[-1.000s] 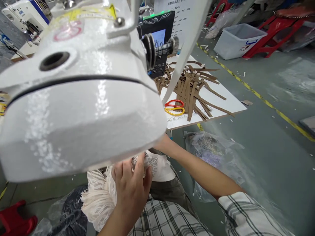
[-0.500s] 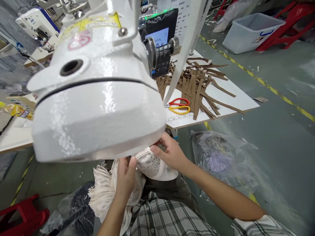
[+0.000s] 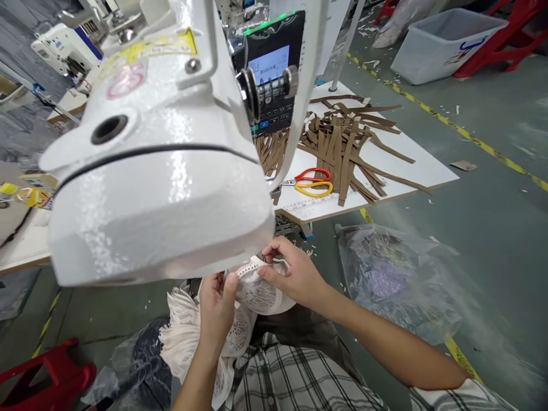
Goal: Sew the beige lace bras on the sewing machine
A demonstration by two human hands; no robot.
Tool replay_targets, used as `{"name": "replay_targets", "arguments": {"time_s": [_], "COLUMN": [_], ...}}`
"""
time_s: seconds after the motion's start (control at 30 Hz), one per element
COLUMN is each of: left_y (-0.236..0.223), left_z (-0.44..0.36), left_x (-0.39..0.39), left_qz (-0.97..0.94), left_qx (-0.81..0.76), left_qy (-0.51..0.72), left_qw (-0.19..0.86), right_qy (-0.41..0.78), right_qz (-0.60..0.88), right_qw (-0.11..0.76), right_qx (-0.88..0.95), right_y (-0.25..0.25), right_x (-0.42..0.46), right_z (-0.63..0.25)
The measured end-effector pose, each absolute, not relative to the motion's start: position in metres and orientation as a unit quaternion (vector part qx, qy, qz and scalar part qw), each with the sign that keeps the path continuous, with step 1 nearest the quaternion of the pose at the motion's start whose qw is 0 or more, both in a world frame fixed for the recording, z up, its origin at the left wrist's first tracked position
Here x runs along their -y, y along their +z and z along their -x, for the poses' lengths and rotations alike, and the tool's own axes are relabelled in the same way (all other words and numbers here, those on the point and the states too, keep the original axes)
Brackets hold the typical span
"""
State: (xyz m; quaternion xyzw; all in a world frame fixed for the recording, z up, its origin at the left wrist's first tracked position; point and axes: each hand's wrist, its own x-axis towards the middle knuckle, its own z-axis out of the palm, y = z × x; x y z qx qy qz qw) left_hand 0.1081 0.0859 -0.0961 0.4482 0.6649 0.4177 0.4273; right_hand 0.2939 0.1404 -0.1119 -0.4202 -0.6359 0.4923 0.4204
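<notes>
Both my hands hold a piece of cream lace fabric just below the head of a white sewing machine. My left hand pinches the lace's left edge between thumb and fingers. My right hand grips its upper right edge, fingers closed on it. More bunched lace hangs over my lap at the left. The machine head hides whatever lies under the needle.
On the white table lie several brown strips and red-and-yellow scissors. A control panel is lit behind the machine. A clear plastic bag sits on the floor, a red stool lower left, a white bin far right.
My right hand came out from under the machine and took hold of the lace. My left hand shifted from covering the lace to pinching its edge. The view swung slightly left.
</notes>
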Motion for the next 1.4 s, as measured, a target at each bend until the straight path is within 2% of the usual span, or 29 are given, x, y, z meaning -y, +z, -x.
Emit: {"name": "replay_targets", "arguments": {"time_s": [0.3,0.53,0.7,0.8,0.9,1.03,1.17,1.23,1.33,1.4], "left_y": [-0.092,-0.087,-0.079,-0.082,-0.092,-0.1,-0.09,-0.084,-0.08,-0.081], "left_z": [-0.106,-0.105,-0.112,-0.115,-0.12,-0.136,-0.152,-0.154,-0.149,-0.145], "left_x": [-0.086,-0.087,-0.081,-0.069,-0.06,-0.061,-0.068,-0.064,-0.047,-0.032], "left_qz": [-0.455,-0.452,-0.459,-0.475,-0.46,-0.346,-0.246,-0.225,-0.207,-0.241], "left_qx": [-0.656,-0.675,-0.678,-0.645,-0.588,-0.516,-0.427,-0.405,-0.378,-0.375], "left_qy": [0.422,0.419,0.408,0.396,0.38,0.366,0.383,0.453,0.563,0.594], "left_qw": [0.429,0.405,0.404,0.449,0.547,0.693,0.781,0.762,0.705,0.669], "right_qy": [0.496,0.455,0.534,0.622,0.691,0.701,0.603,0.483,0.28,0.204], "right_qz": [0.435,0.452,0.469,0.452,0.41,0.414,0.426,0.457,0.492,0.482], "right_qw": [0.421,0.44,0.416,0.371,0.326,0.287,0.263,0.264,0.31,0.348], "right_qx": [0.622,0.628,0.567,0.521,0.498,0.505,0.621,0.698,0.764,0.778], "right_y": [-0.112,-0.108,-0.105,-0.105,-0.105,-0.105,-0.105,-0.109,-0.119,-0.126], "right_x": [-0.137,-0.134,-0.133,-0.128,-0.119,-0.103,-0.09,-0.085,-0.08,-0.078], "right_z": [-0.29,-0.284,-0.283,-0.3,-0.323,-0.342,-0.344,-0.345,-0.347,-0.348]}}
